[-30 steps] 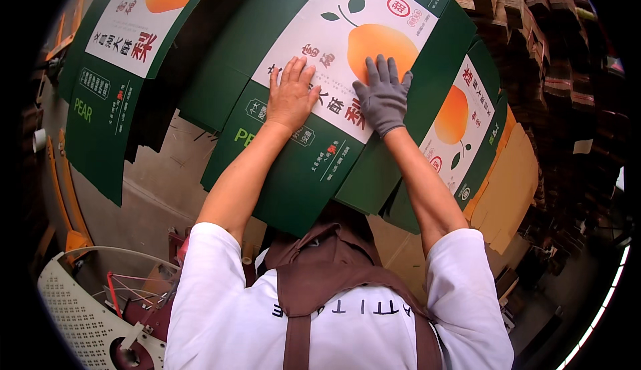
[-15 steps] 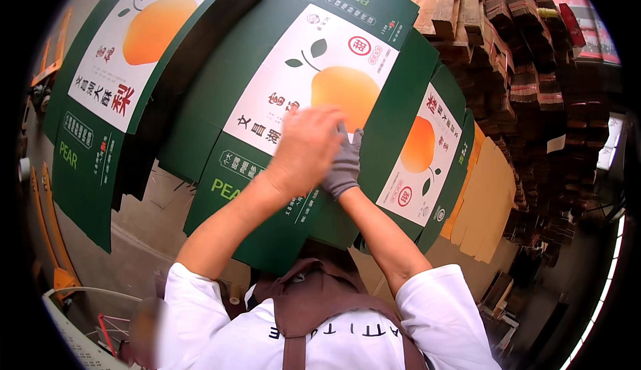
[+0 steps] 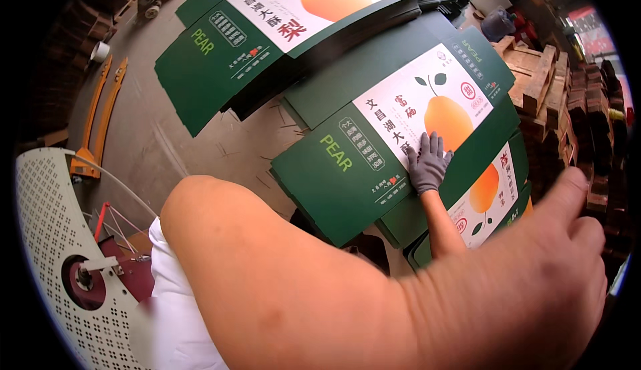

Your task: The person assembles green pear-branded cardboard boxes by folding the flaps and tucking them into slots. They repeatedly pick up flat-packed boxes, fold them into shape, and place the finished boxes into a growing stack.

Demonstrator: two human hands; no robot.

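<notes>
Flat green carton [image 3: 374, 163] pinned only by flat-spread gloved right hand [image 3: 427, 164], bare left hand [image 3: 534, 283] raised, open, empty: liable to slide off stack.

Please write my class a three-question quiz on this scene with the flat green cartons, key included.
1. Multiple choice: the gloved right hand lies flat on: A) a flattened green carton; B) a wooden pallet; C) the floor.
2. True or false: the bare left hand grips a carton.
3. Fill in: the fruit picture on that carton is ___ in colour.
Key: 1 A; 2 false; 3 orange.
</notes>
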